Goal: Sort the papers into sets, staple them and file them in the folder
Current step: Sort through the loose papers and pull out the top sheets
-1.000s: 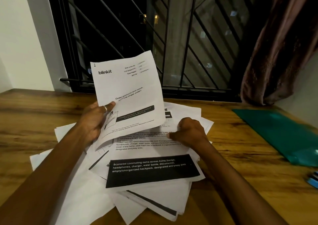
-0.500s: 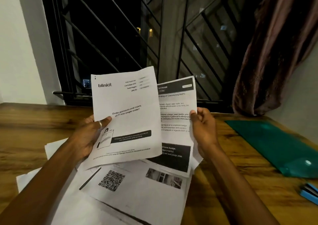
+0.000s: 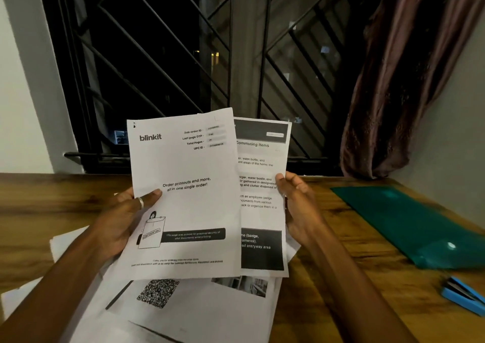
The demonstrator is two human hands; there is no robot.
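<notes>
Lifted from the pile a second ago, the commuting-items sheet (image 3: 259,190) is now held upright by the right grip (image 3: 300,207), and it has been tucked further behind the blinkit cover sheet (image 3: 183,198) than it was half a second ago. The cover sheet is clamped at its left edge by the left grip (image 3: 123,219), with the ringed thumb laid across the printed face. The second sheet is pinched at its right edge, the thumb on its front.

The remaining papers (image 3: 183,311) are spread loosely on the desk (image 3: 328,277) below both grips. A green folder (image 3: 409,224) is seen lying flat to the right of the right grip, well apart from it. A blue stapler (image 3: 464,298) is seen lower still and further right. Nothing appears to have been stapled or filed yet.

Sorting is judged to be the step in hand. Each sheet is held by one edge only, so a free corner could droop and a page could slip back into the heap. Because the two pages overlap, they could be stapled as one set although their headings differ. The loose pile could also be scattered if brushed by a forearm.
</notes>
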